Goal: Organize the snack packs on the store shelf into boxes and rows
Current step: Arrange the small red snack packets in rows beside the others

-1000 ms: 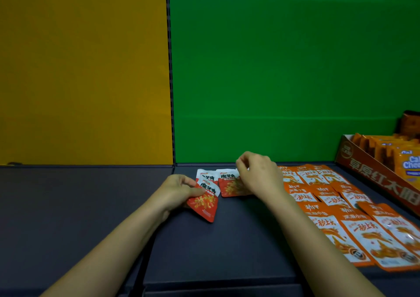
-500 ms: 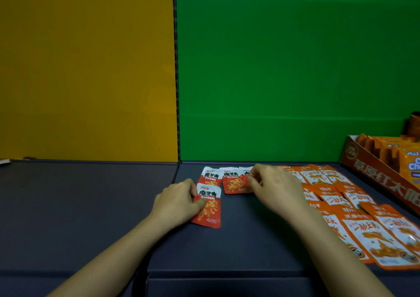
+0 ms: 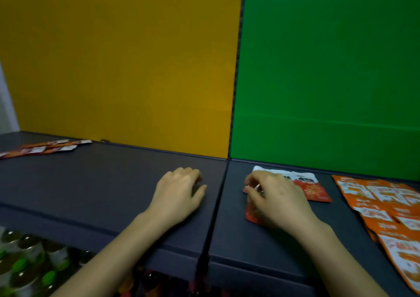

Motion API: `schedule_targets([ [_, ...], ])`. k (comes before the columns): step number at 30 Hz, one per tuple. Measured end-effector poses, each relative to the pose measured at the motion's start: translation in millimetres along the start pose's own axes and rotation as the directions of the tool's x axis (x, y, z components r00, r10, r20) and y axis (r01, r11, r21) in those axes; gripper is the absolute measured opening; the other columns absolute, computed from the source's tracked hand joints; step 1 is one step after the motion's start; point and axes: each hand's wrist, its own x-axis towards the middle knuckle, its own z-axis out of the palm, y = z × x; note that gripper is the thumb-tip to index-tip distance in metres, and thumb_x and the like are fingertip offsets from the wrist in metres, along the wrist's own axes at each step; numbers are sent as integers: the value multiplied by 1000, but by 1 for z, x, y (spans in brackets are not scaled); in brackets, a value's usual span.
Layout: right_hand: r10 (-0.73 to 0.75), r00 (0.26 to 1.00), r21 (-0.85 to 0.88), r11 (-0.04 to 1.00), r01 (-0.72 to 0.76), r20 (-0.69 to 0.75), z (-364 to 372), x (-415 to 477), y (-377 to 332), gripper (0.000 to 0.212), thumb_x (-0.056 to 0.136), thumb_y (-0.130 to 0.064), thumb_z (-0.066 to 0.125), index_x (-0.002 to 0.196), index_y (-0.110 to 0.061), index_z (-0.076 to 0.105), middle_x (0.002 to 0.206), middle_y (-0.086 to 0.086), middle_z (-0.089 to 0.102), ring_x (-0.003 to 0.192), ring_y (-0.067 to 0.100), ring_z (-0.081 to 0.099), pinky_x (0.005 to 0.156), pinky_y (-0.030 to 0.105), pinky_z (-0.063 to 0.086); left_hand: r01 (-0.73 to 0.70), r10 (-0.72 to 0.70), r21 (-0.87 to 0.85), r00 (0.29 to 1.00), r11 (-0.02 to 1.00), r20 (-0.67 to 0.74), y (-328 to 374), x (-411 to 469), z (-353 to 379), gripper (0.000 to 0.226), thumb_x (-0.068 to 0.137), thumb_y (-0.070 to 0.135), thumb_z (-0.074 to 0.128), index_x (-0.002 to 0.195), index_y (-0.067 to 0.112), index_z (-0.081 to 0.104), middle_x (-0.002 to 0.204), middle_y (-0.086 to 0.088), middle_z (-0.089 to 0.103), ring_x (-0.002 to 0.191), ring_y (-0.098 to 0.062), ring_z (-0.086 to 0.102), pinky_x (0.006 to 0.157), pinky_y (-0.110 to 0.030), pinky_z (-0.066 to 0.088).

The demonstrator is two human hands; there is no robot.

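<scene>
Has taken the left hand off the pack and laid it loose, empty, on the shelf. Pinches that pack's edge under the curled right hand. Has a second pack just right of the knuckles, lengthwise front-to-back, white top farthest.

Small red-and-white snack packs lie flat and overlapping near the shelf's back edge, partly under my right hand. Flat orange packs overlap in rows toward the right edge. Several slim packs lie at the far-left back corner.
</scene>
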Motion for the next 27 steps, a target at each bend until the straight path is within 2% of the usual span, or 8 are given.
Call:
schedule_targets([
  [5,-112,993,53,993,109,41,23,20,-72,21,94,-39,46,111,-31,54,116,-9,61,110,17,57,85,31,44,106,-105,80,994,991,-8,-80,-33,-36,29,93,42,44,109,20,56,107,2,62,104,-18,55,82,-29,40],
  [11,-174,983,146,976,164,58,63,44,-194,20,93,-41,47,111,-33,54,112,-13,60,105,13,57,80,30,45,147,-148,153,989,977,-3,-191,-88,-97,30,93,44,43,109,22,56,107,4,61,104,-16,54,85,-28,42],
  [14,-198,976,180,967,180,87,84,58,-254,21,93,-41,48,110,-32,54,112,-12,60,105,15,56,80,31,44,192,-192,180,981,965,-20,-248,-119,-125,28,92,44,45,104,23,57,103,4,61,101,-16,55,82,-29,42],
  [18,-202,970,236,957,167,134,109,79,-322,21,92,-41,49,110,-32,55,109,-11,60,104,17,56,76,29,40,249,-247,181,968,952,-34,-314,-147,-151,25,90,44,48,99,24,59,100,7,63,98,-13,56,79,-28,44],
  [22,-185,950,269,956,114,253,130,113,-371,20,91,-41,51,108,-31,57,98,-12,57,104,17,57,83,31,43,284,-284,183,958,941,-28,-365,-153,-171,23,89,42,51,97,22,60,98,6,63,99,-15,56,79,-30,45],
  [25,-152,928,261,963,62,340,147,146,-391,23,91,-41,51,109,-29,58,99,-10,57,107,18,57,87,32,44,336,-340,192,940,922,-12,-407,-145,-181,25,89,41,51,101,21,60,104,4,63,103,-16,54,80,-32,46],
  [27,-122,915,241,970,27,385,161,167,-399,25,91,-42,52,109,-27,59,108,-5,60,109,20,56,89,33,45,374,-387,201,921,905,31,-435,-137,-183,29,89,40,52,110,20,57,115,1,60,111,-18,52,84,-33,45],
])
